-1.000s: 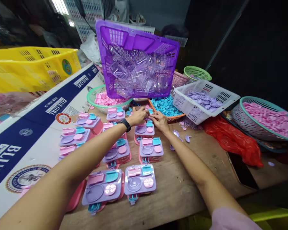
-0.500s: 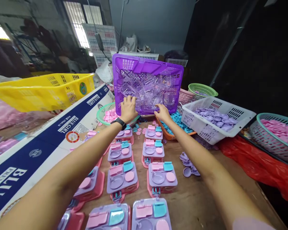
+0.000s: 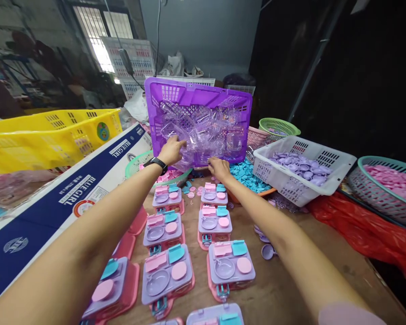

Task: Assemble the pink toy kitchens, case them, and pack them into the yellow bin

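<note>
A purple basket point(image 3: 198, 85) stands tipped toward me, holding several clear plastic pieces point(image 3: 203, 131). My left hand point(image 3: 171, 151), with a black band on its wrist, reaches over the basket's lower left part against the clear pieces; its visible fingers are apart. At the basket's lower rim is my right hand point(image 3: 219, 169), its fingers curled together; what they hold, if anything, is hidden. Below my arms, toy kitchen sets point(image 3: 167, 273) stand in rows, each with a lilac top, a pink round piece, a blue piece and a lilac dish.
On the left lie a yellow basket point(image 3: 54, 140) and a long blue-and-white carton point(image 3: 71, 203). To the right are a white basket of lilac pieces point(image 3: 291, 189), a teal basket of pink pieces point(image 3: 375, 180) and red plastic sheeting point(image 3: 355, 230). Blue pieces point(image 3: 248, 178) fill an orange tray.
The view has shifted, so the basket appears farther left. My left hand has gone from spread flat to fingers partly bent among the clear pieces. My right fingers have curled in.
</note>
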Tool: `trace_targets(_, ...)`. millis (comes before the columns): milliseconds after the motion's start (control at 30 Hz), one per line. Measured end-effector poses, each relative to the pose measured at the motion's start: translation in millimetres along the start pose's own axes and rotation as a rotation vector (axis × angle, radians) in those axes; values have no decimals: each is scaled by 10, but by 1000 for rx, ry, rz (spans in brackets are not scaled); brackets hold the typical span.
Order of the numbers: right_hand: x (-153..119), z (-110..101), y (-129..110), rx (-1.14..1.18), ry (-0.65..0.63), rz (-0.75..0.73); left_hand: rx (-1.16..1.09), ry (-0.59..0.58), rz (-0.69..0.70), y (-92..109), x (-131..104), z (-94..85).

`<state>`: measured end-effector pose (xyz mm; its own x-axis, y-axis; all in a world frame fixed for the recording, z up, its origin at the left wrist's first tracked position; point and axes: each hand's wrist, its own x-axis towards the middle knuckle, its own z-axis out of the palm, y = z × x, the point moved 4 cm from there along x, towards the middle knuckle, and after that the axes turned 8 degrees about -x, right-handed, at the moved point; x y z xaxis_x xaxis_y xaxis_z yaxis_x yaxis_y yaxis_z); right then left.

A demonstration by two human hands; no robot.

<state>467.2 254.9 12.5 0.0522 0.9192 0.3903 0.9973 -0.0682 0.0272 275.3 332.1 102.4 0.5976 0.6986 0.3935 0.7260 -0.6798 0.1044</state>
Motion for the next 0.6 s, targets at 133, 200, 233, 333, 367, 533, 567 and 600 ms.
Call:
trace_targets(133,-320,-67,183,-1,33,13,2,40,149,136,-73,-5)
trace_targets(200,-556,-144,292,10,54,38,33,11,211,266,-140,35)
trace_targets(233,-690,-192,350,18,62,54,52,-6,235,344,-180,59)
trace_targets(333,-1130,-336,537,53,49,125,89,-29,297,615,-318,99)
trace_targets(367,-1285,-379,597,70,37,147,90,-17,318,713,-366,89)
trace_targets(533,-2035,-526,794,150,-8,202,16,58,393,1224,-587,-68)
trace_targets(567,-2162,-530,808,162,-23,197,-19,59,405,1338,-632,-93)
trace_targets(600,-2276,-522,818,170,-45,191,-64,54,414,1460,-678,-107)
